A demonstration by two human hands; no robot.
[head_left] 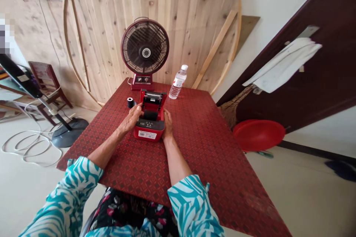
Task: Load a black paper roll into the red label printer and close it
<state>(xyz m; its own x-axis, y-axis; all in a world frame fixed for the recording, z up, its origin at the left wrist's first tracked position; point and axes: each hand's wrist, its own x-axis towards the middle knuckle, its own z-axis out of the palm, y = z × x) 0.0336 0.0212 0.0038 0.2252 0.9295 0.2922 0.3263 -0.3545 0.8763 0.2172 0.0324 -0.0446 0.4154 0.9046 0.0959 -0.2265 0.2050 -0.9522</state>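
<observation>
A small red and black label printer (149, 133) stands on the patterned red table (200, 148), its lid (152, 98) raised and tilted back. A dark roll (151, 114) shows inside the printer's bay. My left hand (133, 117) grips the printer's left side, thumb uppermost near the lid hinge. On the opposite side my right hand (167, 124) is wrapped against the casing, with some fingers hidden behind it. Just beyond my left hand a small black roll with a white core (130, 102) stands on the table.
Behind the printer stands a dark red fan (145, 50), with a clear water bottle (178, 81) to its right. A large round wooden panel (189, 26) leans at the back. On the floor are a stand base (69, 133), loose cable (25, 148) and a red basin (258, 135).
</observation>
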